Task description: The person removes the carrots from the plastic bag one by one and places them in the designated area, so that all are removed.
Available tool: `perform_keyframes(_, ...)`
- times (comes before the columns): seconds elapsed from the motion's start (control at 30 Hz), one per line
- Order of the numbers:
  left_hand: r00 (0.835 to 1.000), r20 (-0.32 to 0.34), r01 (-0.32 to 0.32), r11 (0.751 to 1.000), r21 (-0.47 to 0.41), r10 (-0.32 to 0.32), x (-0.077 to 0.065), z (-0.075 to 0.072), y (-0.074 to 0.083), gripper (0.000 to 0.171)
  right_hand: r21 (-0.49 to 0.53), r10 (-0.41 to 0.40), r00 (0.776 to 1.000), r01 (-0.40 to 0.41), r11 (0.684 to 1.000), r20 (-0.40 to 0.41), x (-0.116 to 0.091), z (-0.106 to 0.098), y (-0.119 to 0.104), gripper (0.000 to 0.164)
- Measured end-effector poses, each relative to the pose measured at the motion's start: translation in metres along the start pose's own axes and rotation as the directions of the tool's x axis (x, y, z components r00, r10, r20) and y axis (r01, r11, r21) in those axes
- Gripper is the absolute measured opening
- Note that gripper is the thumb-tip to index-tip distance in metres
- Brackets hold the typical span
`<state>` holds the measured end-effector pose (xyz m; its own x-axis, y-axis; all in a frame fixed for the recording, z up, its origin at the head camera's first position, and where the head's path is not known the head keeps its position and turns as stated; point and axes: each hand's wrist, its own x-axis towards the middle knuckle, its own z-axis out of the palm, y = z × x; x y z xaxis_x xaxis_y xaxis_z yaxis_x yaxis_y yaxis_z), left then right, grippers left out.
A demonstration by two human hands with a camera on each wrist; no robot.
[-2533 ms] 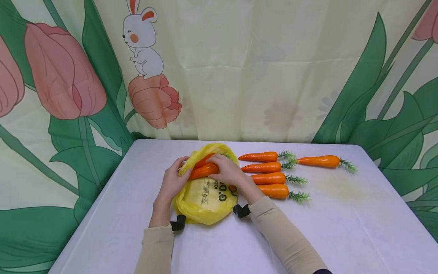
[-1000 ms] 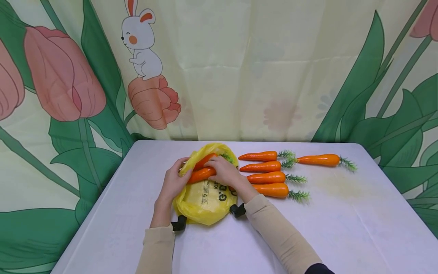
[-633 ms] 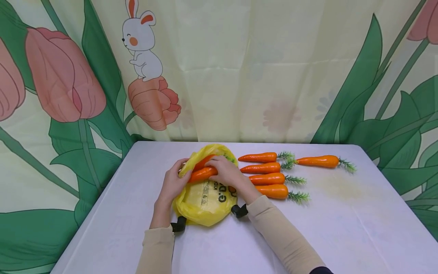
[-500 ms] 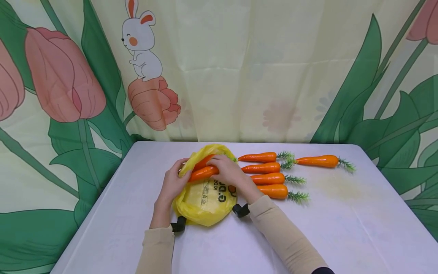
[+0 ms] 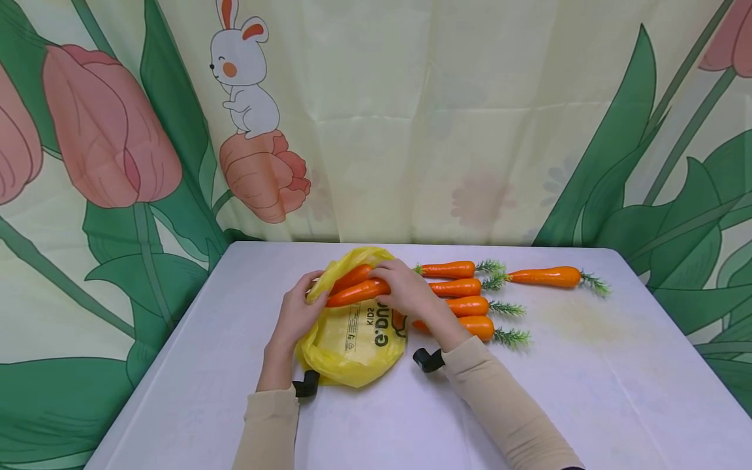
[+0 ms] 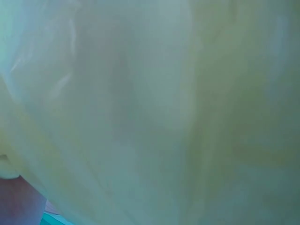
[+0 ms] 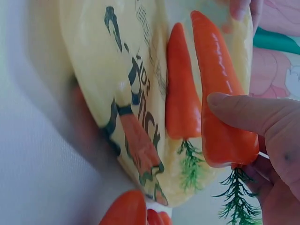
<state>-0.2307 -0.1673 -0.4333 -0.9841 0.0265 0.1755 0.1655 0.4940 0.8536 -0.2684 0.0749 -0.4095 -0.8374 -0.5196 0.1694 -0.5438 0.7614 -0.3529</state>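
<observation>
My left hand point(image 5: 301, 310) grips the left edge of a crinkled yellow plastic bag point(image 5: 346, 365) and holds its mouth raised; the left wrist view is filled by the blurred bag film point(image 6: 150, 112). My right hand point(image 5: 405, 290) pinches an orange carrot point(image 7: 225, 117) with green leaves near its thick end, thumb point(image 7: 243, 110) across its side. The tip of this carrot points left into the bag mouth, and its leaves stick out past the hand. A second carrot point(image 7: 183, 89) lies within the bag beside it, leaves toward the right.
Right of the bag several carrots lie in a stacked row, the nearest carrot point(image 5: 478, 328) partly behind my right forearm. Another carrot point(image 5: 546, 277) lies farther right. All rest on a white-covered table point(image 5: 587, 385) before a printed curtain point(image 5: 482, 130).
My right hand has shifted to the right with the carrot, so more of its body and leaves show beyond the bag mouth. The left hand and bag stay almost still.
</observation>
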Motion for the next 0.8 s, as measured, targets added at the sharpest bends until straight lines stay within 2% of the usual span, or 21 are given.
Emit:
perform_keyframes(0.3,1.0,-0.009,-0.009,1.0,0.013,0.009,-0.001,0.0,0.001,0.043,0.009,0.005,0.999,-0.004,1.0,-0.034,-0.01,-0.012,0.008,0.044)
perform_keyframes(0.6,1.0,-0.012,-0.009,1.0,0.008,0.009,-0.001,0.0,0.001,0.043,0.043,0.015,0.997,-0.012,0.999,-0.076,-0.027,-0.034,0.018,0.043)
perform_keyframes(0.8,1.0,-0.008,-0.007,1.0,0.004,0.007,0.0,0.0,0.0,0.043,0.027,0.026,0.994,-0.024,0.999,-0.105,-0.039,-0.05,0.029,0.044)
